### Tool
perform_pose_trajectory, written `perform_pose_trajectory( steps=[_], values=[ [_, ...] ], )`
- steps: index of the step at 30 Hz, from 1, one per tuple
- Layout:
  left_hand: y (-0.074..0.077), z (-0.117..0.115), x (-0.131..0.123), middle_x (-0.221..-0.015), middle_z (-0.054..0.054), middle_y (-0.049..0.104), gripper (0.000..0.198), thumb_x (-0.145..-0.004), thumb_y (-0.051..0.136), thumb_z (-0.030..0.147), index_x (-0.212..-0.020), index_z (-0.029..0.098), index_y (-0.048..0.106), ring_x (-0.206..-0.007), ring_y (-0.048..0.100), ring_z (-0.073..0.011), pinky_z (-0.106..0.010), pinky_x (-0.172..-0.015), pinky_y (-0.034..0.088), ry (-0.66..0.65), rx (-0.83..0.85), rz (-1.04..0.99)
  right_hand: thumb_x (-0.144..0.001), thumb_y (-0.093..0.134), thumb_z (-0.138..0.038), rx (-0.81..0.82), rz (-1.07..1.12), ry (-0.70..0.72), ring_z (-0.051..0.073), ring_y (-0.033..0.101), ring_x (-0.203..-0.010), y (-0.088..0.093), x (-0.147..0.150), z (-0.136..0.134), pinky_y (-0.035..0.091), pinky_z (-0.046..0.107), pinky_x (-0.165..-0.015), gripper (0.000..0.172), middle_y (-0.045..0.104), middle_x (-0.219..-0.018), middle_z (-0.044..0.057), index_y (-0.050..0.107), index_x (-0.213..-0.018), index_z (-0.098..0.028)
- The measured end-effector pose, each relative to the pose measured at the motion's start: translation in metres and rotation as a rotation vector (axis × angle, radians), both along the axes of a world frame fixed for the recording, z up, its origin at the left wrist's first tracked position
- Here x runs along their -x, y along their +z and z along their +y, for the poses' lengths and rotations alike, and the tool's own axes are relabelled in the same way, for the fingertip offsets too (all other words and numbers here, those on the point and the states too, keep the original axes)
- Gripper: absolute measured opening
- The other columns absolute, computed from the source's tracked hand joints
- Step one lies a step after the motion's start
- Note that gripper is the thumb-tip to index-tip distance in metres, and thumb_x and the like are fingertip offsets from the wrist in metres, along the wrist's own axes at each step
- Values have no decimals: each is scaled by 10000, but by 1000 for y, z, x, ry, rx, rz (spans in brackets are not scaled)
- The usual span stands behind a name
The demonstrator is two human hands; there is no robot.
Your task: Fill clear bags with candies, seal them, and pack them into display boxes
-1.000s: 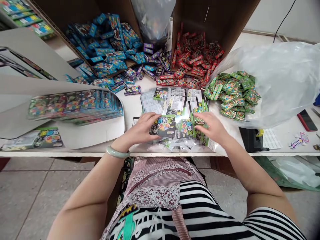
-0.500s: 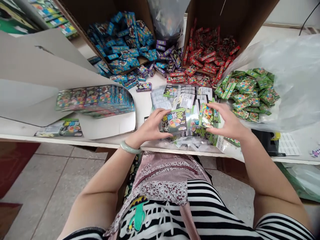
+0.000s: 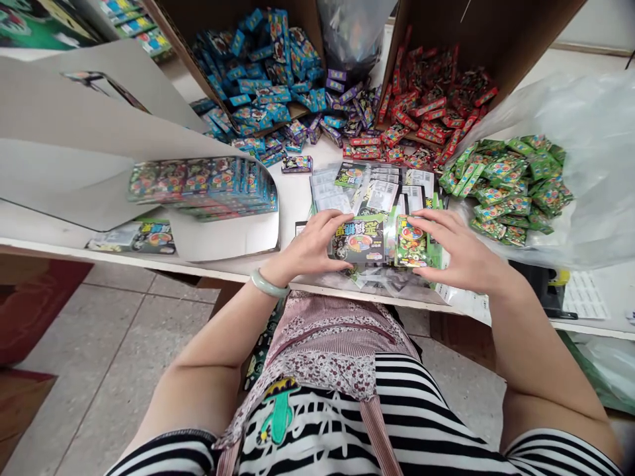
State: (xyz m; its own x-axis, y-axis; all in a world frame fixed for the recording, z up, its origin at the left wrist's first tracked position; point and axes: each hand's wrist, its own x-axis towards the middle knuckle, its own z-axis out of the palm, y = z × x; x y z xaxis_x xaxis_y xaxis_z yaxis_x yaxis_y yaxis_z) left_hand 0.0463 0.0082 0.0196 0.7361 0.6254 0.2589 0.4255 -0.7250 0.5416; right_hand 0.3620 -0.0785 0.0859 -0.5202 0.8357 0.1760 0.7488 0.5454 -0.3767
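Note:
My left hand (image 3: 310,244) grips the side of a dark printed blister-card pack (image 3: 353,239), and a jade bangle (image 3: 268,283) sits on that wrist. My right hand (image 3: 459,248) holds a green-edged card pack (image 3: 411,242) beside it, fingers over its top edge. Both packs rest on a spread heap of similar packs in clear plastic (image 3: 380,192). Behind the heap lie loose purple packets (image 3: 342,109) and a red pile (image 3: 426,106). A green pile (image 3: 506,192) is to the right, and a blue pile (image 3: 253,79) is at the far left.
Cardboard dividers (image 3: 446,33) separate the blue and red piles. A stack of blue-edged cards (image 3: 201,188) lies on a white board (image 3: 74,178) at the left. A clear plastic bag (image 3: 590,152) spreads at the right. The white table's front edge (image 3: 149,258) runs above a tiled floor.
My hands have come closer together, and each now holds a pack up off the heap. The whole scene has shifted rightward in the view as my head turned.

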Motion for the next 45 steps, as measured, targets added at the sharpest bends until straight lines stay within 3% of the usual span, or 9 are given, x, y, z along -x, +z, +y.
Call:
perform_pose_trajectory(
  steps=[4,10,17,30,35,41,45],
  values=[
    [1,-1,1,-1405,-166,488,980,-696,843,523,-1510,237,377,-1328,480,-378,-583,-1134,410,-35,13,-33,-808,708,-358,102,17,70,374,480,-1378,5,-1,-1,403,613,-1155,804,501,-1505,76,387,-1545,-377],
    [2,-5,3,-1407,-172,479,943,-731,826,484,-1520,237,372,-1337,481,-363,-573,-1136,424,-117,31,-65,-798,714,-342,96,26,53,375,463,-1396,1,-1,8,395,622,-1163,801,487,-1517,90,413,-1540,-351],
    [-2,-2,4,-1428,-153,465,963,-706,843,519,-1513,256,388,-1368,463,-350,-571,-1174,397,-114,129,-73,-811,709,-356,151,66,65,368,447,-1424,-2,-7,8,390,605,-1181,825,450,-1557,53,365,-1560,-398],
    [-6,-2,4,-1426,-180,474,968,-718,849,458,-1526,233,365,-1359,471,-370,-574,-1141,423,-136,43,-61,-809,716,-365,172,123,23,349,491,-1392,-3,-5,7,407,573,-1174,787,494,-1516,51,418,-1536,-400],
    [-4,-1,4,-1417,-185,494,943,-734,833,502,-1519,229,387,-1353,473,-371,-578,-1138,417,-140,23,-30,-824,729,-439,279,217,24,339,476,-1413,-8,-8,12,384,553,-1189,712,515,-1506,61,496,-1494,-371],
    [-8,-1,6,-1415,-179,503,967,-715,850,502,-1522,227,394,-1344,486,-371,-575,-1145,413,-146,30,-85,-839,654,-667,481,498,35,333,500,-1399,-16,-15,18,426,510,-1156,659,588,-1444,62,594,-1416,-354],
    [-10,-2,7,-1432,-179,482,995,-699,865,489,-1528,231,380,-1353,483,-375,-575,-1149,417,-131,72,-98,-807,720,-618,411,455,-27,344,479,-1412,-15,-12,13,385,524,-1180,686,565,-1468,80,597,-1419,-334]
  ],
)
